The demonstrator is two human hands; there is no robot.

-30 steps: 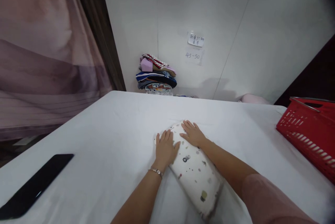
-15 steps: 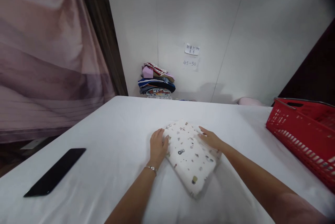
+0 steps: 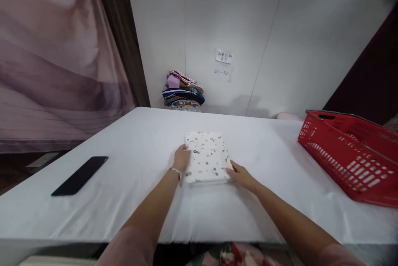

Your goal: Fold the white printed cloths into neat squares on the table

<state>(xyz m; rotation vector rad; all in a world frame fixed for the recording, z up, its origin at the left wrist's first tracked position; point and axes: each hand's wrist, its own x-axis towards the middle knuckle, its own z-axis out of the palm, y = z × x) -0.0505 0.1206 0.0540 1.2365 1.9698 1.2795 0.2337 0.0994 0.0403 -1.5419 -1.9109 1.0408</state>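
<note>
A folded white cloth (image 3: 207,156) with small scattered prints lies on the white-covered table, its edges nearly square to me. My left hand (image 3: 181,159) grips its left edge, fingers partly hidden along the side; a bracelet circles that wrist. At the lower right corner, my right hand (image 3: 241,175) pinches the cloth between thumb and fingers. Both hands rest low, close to the tabletop.
On the left of the table (image 3: 139,133) lies a dark flat phone-like slab (image 3: 80,176). A red plastic basket (image 3: 345,154) stands at the right. Behind the far edge, folded fabrics (image 3: 183,92) are stacked against the wall, below and left of paper notes (image 3: 222,65).
The cloth has turned from a slanted position to nearly square and sits farther left in view. My right hand has moved down to its lower right corner. The view has shifted, showing the near table edge.
</note>
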